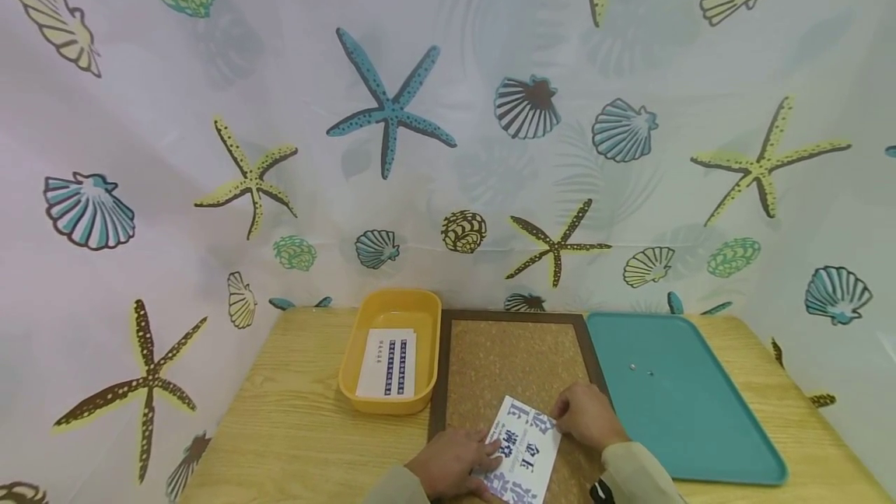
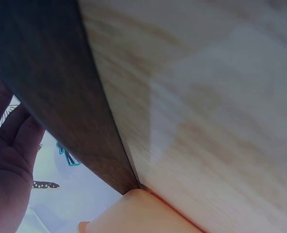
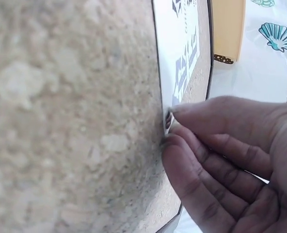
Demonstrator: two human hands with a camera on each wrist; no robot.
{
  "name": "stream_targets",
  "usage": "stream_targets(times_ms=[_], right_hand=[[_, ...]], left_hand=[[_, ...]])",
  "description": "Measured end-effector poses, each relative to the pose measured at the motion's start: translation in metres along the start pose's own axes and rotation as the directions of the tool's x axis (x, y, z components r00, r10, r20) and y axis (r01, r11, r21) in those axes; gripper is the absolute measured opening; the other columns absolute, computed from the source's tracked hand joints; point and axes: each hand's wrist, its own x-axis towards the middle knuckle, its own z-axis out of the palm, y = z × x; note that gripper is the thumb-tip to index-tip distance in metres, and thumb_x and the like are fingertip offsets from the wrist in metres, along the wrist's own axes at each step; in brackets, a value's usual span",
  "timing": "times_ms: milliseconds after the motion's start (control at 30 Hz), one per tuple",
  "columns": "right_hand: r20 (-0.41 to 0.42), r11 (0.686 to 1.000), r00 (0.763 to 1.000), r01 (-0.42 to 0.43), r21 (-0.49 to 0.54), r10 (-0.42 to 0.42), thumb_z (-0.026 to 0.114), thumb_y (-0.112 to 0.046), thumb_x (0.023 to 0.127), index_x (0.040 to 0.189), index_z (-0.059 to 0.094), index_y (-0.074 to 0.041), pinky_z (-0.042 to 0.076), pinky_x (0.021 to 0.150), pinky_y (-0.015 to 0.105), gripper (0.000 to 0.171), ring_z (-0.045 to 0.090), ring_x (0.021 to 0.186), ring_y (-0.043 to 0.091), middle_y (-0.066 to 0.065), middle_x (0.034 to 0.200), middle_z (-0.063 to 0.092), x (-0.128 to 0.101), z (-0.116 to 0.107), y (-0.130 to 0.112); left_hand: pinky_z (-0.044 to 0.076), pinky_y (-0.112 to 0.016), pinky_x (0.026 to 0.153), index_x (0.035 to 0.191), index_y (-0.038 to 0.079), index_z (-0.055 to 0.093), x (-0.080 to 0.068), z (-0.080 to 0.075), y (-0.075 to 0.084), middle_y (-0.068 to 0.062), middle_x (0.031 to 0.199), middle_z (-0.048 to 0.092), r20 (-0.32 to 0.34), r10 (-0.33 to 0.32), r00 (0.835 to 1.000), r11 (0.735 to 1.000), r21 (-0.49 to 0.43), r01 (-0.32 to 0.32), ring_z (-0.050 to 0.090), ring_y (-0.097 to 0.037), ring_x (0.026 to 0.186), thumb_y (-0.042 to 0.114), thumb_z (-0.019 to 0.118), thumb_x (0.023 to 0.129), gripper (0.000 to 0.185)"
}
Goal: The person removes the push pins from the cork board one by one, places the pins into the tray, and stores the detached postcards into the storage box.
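Note:
A white card [image 1: 521, 449] printed with blue Chinese characters lies tilted on a framed cork board [image 1: 518, 356]. My left hand [image 1: 455, 461] rests flat across the card's left edge, fingers spread; in the left wrist view it appears beyond the dark frame [image 2: 61, 97]. At the card's upper right corner, my right hand [image 1: 588, 416] pinches a small shiny thumbtack [image 3: 168, 119] between thumb and fingertips. The right wrist view has the fingertips right at the card's corner, close against the cork. The tack is mostly hidden by the fingers.
Left of the board stands a yellow plastic bin [image 1: 388, 403] with printed white cards [image 1: 387, 362] inside. To the right, a teal tray [image 1: 700, 426] bears two tiny shiny pieces [image 1: 633, 367]. All of it sits on a wood-grain table [image 1: 308, 411] before a shell-patterned curtain.

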Motion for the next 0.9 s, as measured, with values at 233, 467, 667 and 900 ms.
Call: stream_targets(times_ms=[233,467,667,900], right_hand=[[0.028,1.0,1.0,-0.008,-0.021,0.008,0.079,0.001,0.068,0.067,0.07,-0.012,0.047,0.056,0.033,0.016,0.053,0.061,0.014,-0.004,0.066,0.062,0.004,0.004,-0.001],[0.048,0.998,0.998,-0.024,-0.064,0.027,0.078,-0.001,0.071,0.066,0.067,-0.012,0.046,0.055,0.033,0.016,0.052,0.06,0.015,-0.003,0.065,0.059,0.002,0.006,-0.005],[0.025,0.995,0.999,-0.027,-0.1,0.03,0.077,-0.002,0.07,0.065,0.066,-0.012,0.045,0.054,0.032,0.016,0.052,0.06,0.015,-0.003,0.066,0.059,0.0,0.006,-0.009],[0.009,0.992,0.999,-0.045,-0.118,0.047,0.077,0.0,0.07,0.065,0.067,-0.011,0.045,0.053,0.031,0.016,0.051,0.059,0.015,-0.002,0.066,0.058,-0.002,0.007,-0.013]], left_hand=[[0.043,-0.032,0.101,0.129,0.03,0.062,-0.003,0.0,0.001,0.01,0.138,0.053,-0.034,0.011,0.999,1.0,0.011,-0.011,0.047,-0.015,0.13,0.049,0.067,0.082,0.051],[0.045,-0.031,0.1,0.129,0.03,0.062,-0.004,-0.001,0.003,0.01,0.139,0.053,-0.032,0.008,0.999,1.0,0.031,-0.007,0.048,-0.015,0.13,0.051,0.066,0.082,0.052],[0.044,-0.032,0.101,0.13,0.031,0.061,-0.003,-0.002,0.003,0.012,0.139,0.052,-0.008,-0.015,1.0,1.0,0.002,0.015,0.047,-0.014,0.13,0.048,0.067,0.083,0.05],[0.043,-0.032,0.101,0.13,0.032,0.06,-0.002,-0.003,0.003,0.013,0.141,0.05,0.016,-0.031,0.999,0.999,-0.016,0.031,0.046,-0.013,0.131,0.047,0.068,0.083,0.05]])
